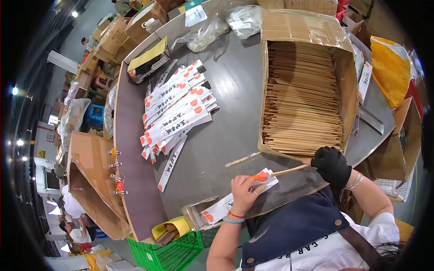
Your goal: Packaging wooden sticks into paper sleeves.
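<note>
The left hand (pixel 244 193) pinches a paper sleeve (pixel 272 181); the gloved right hand (pixel 332 166) grips a wooden stick (pixel 290 170) extending leftward to the sleeve. Beyond the right hand stands a stick-filled cardboard carton (pixel 305 28).

On the table (pixel 237 106), a carton (pixel 303 28) stands to the right, packed with sticks (pixel 303 101); a pile of paper sleeves (pixel 176 113) lies to its left, well apart. Behind the pile, in the far left corner, sits a basket (pixel 152 67) — and right of that, along the far edge, two plastic bags (pixel 205 38), one just beside the carton. Before the carton, at the near edge, a single stick (pixel 289 170) runs from the right hand (pixel 332 167) to a sleeve (pixel 271 179) at the left hand (pixel 244 194). Left of that hand is a small box (pixel 193 217). Off the table, a crate (pixel 167 250) stands below the near left corner, a larger open box (pixel 95 153) to the left — and a mailer (pixel 391 67) right of the carton
</note>
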